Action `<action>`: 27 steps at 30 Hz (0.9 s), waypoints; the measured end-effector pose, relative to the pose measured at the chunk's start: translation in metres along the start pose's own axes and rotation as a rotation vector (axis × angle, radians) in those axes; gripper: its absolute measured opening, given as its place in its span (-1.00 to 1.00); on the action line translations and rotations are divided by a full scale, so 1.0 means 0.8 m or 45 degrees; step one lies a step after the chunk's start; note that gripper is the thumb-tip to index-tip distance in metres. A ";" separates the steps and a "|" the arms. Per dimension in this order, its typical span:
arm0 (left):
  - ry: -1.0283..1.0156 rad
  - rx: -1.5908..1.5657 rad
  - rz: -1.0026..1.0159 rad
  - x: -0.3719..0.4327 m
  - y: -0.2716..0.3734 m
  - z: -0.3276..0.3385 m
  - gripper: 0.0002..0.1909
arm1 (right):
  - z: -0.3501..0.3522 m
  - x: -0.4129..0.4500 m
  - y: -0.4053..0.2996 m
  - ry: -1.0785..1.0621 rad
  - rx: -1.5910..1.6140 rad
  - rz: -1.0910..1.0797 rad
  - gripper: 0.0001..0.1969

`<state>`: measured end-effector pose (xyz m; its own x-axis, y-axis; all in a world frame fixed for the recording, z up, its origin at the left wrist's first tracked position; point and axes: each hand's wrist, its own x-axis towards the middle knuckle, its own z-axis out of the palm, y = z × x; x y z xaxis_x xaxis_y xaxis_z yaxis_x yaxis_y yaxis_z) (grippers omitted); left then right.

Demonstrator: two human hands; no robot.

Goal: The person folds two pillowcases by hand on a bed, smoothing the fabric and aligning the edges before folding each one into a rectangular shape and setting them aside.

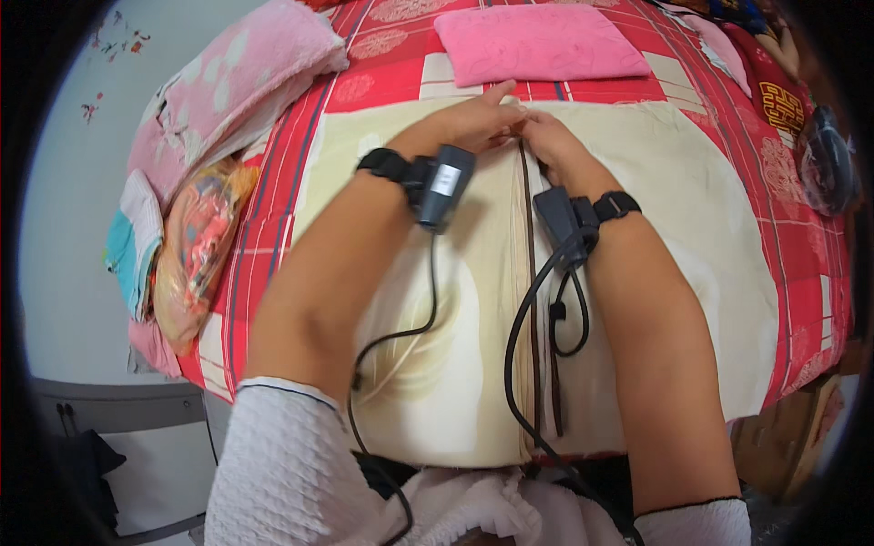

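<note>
A large cream cloth piece (423, 396) lies spread before me, with a lengthwise seam or opening down its middle. A narrow dark brown strip (530, 273) runs along that opening; I cannot tell if it is a zipper or an edging. At its far end my left hand (478, 121) and my right hand (556, 147) meet, fingertips nearly touching. The left thumb is raised and apart; its other fingers curl over the cloth, and their grip is hidden. My right fingers pinch the cloth edge beside the strip. A second, shorter brown strip (556, 396) shows to the right.
Under the cloth is a red checked bedspread (259, 205). Beyond lies a folded pink cloth (539, 44). A pink-and-white blanket (232, 82) and a filled plastic bag (201, 252) sit at left. Wrist devices (447, 188) trail black cables across the cloth. Another person's arm (782, 51) shows far right.
</note>
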<state>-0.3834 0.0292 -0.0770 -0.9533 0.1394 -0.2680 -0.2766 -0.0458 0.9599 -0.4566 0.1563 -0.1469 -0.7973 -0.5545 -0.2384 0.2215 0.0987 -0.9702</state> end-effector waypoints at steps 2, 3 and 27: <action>0.078 0.267 0.079 -0.065 0.011 0.018 -0.45 | 0.008 -0.042 -0.021 0.002 -0.084 0.015 -0.26; 0.145 0.568 0.179 -0.101 0.015 0.031 -0.47 | 0.013 -0.076 -0.047 -0.004 -0.182 0.047 -0.14; 0.024 0.675 0.410 -0.317 -0.043 0.201 -0.85 | -0.030 -0.028 -0.013 -0.049 -0.268 0.146 -0.74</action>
<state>-0.1123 0.1547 -0.0287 -0.9822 0.1826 0.0448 0.1184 0.4155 0.9019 -0.4548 0.1877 -0.1327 -0.7509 -0.5603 -0.3495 0.1841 0.3307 -0.9256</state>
